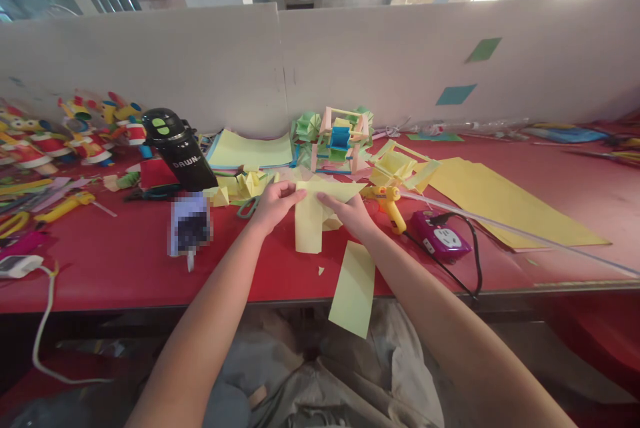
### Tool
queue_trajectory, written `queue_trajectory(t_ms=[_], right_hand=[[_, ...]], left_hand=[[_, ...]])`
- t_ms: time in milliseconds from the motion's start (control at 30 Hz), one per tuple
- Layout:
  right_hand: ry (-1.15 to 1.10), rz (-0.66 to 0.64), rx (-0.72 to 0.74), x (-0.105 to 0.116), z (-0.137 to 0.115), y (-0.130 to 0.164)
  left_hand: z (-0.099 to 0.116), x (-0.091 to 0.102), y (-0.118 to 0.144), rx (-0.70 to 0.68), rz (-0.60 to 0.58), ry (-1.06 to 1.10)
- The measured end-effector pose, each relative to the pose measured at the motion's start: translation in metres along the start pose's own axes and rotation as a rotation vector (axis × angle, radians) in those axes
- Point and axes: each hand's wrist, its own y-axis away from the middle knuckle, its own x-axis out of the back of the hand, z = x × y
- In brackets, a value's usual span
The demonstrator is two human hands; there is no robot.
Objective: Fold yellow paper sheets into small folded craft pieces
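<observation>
Two hands, the left hand (274,205) and right hand (350,213), pinch a yellow paper (311,218) with their fingers above the red surface (125,261). Folding seems underway; next needs a neat, pressed crease.

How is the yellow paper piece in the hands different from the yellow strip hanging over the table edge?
The held yellow paper piece is gripped by the left hand and right hand; the loose yellow strip is untouched. The held piece looks folded, while the strip lies flat. The piece sits fully above the red table; the strip overhangs its edge. Both are pale yellow.
</observation>
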Motion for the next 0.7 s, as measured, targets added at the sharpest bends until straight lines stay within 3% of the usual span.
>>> queue_trajectory(t_ms=[700], right_hand=[[0.005, 0.007, 0.013, -0.0002, -0.0006, -0.0005]], left_hand=[[0.0014, 0.0002, -0.0002, 0.002, -0.028, 0.045]])
